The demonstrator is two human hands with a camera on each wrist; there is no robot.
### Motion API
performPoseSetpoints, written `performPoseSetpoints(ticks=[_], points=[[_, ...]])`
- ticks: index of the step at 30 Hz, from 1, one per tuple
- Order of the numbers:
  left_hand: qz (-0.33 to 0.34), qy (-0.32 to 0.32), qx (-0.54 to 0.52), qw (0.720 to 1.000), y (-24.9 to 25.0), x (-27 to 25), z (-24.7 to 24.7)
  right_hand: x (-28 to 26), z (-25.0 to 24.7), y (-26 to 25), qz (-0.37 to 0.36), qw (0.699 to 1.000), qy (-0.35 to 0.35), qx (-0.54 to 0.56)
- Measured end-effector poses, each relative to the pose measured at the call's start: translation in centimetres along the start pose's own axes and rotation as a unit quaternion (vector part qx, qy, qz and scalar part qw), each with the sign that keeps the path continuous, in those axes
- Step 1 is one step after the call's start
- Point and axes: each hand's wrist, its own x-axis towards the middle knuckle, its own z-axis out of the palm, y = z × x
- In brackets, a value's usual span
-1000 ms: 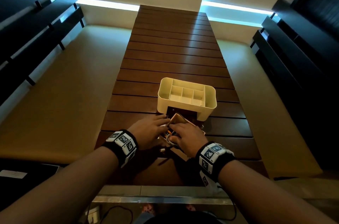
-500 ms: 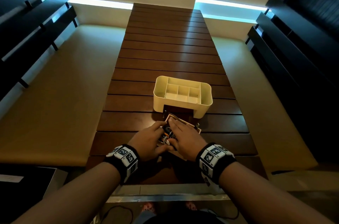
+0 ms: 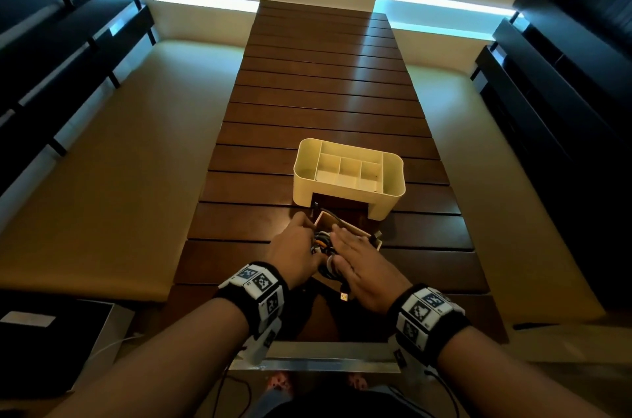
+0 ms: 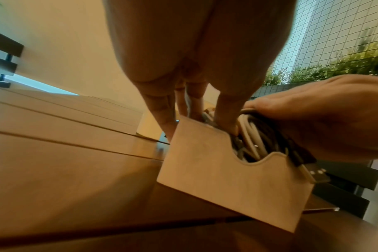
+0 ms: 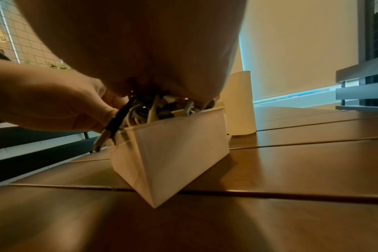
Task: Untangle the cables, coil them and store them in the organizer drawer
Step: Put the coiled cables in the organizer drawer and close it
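The cream drawer (image 3: 355,229) (image 4: 227,179) (image 5: 173,153) stands out of its organizer (image 3: 328,193) on the wooden table, skewed, and is stuffed with coiled black, white and orange cables (image 3: 321,241) (image 4: 255,141) (image 5: 140,114). My left hand (image 3: 306,229) (image 4: 194,117) reaches down at the drawer's left side, with straight fingers and thumb pushing into the bundle. Lying flat on top of the cables, my right hand (image 3: 355,253) (image 4: 324,116) presses them down. A black lead with a USB plug (image 3: 343,296) (image 4: 313,172) (image 5: 104,138) hangs over the near rim.
The organizer's (image 5: 241,102) top compartments hold nothing and its drawer slot gapes toward me. Cushioned benches (image 3: 119,161) run along both sides of the slatted table (image 3: 325,92). A box (image 3: 51,342) sits on the floor at lower left.
Both hands stay on the cables in the drawer. My left fingertips have crept a little farther along the drawer's left side; the right hand lies flatter.
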Motion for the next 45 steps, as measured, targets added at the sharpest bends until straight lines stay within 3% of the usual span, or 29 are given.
performPoseSetpoints(ticks=[6,11,14,17,22,25,27,30,33,45], points=[[-0.036,0.020,0.014,0.999,0.4,-0.1,0.5,1.7,1.1,0.1,-0.003,0.995,0.047,-0.093],[0.005,-0.027,-0.021,0.999,-1.1,-0.5,-1.0,1.9,1.4,0.4,-0.004,0.993,0.049,-0.105],[0.091,0.049,-0.021,0.994,-1.2,-1.7,-0.9,2.1,1.3,0.6,-0.029,0.988,0.074,-0.130],[0.220,0.058,0.072,0.971,-0.5,-2.4,1.1,2.1,1.8,0.6,-0.042,0.986,0.092,-0.132],[0.152,-0.009,0.169,0.974,-0.9,-3.0,3.0,1.2,2.1,0.1,-0.005,0.979,0.171,-0.107],[0.142,-0.027,0.212,0.967,-0.6,-2.7,2.5,0.6,1.5,0.1,0.040,0.974,0.221,-0.026],[0.130,-0.047,0.236,0.962,-0.3,-2.4,2.4,-0.5,0.9,0.4,0.015,0.967,0.252,-0.018],[0.115,-0.061,0.264,0.956,0.2,-2.5,2.5,-2.2,0.6,1.3,-0.027,0.975,0.220,-0.002],[0.119,-0.066,0.278,0.951,0.6,-2.4,2.4,-2.7,1.0,2.0,-0.024,0.985,0.167,0.033],[0.151,-0.058,0.238,0.958,0.0,-2.7,2.6,-0.5,1.3,1.2,-0.004,0.981,0.195,0.010]])
